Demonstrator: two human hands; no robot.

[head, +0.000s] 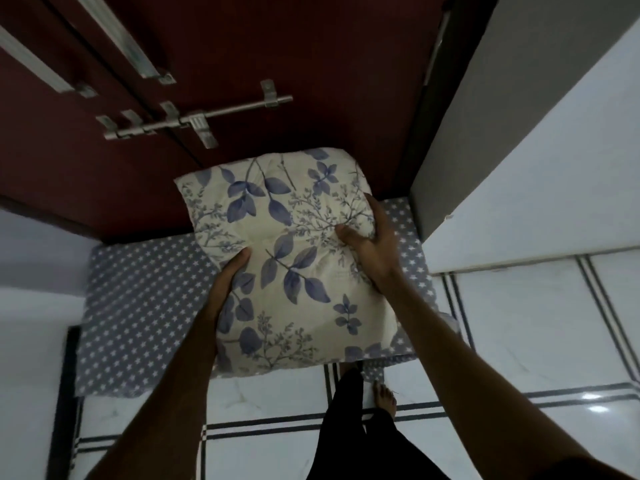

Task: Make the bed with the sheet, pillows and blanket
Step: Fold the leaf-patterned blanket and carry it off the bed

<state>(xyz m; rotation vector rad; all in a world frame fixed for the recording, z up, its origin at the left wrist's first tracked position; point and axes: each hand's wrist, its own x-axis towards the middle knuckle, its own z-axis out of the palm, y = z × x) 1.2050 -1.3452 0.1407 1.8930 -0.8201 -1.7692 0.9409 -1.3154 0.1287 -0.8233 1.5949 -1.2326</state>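
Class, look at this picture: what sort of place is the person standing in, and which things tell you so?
Probably a bedroom in a home. A low mattress in a star-print sheet lies on the tiled floor, against a dark red door with a sliding bolt. Both hands hold a folded floral blanket.

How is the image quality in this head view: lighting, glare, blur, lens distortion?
Head view: dim and bluish overall, though the floral pillow held by the left hand and right hand reads clearly; small glare spots on the tiled floor at lower right; wide-angle bending tilts the door and wall edges; the star-print sheet smears slightly toward the left edge.
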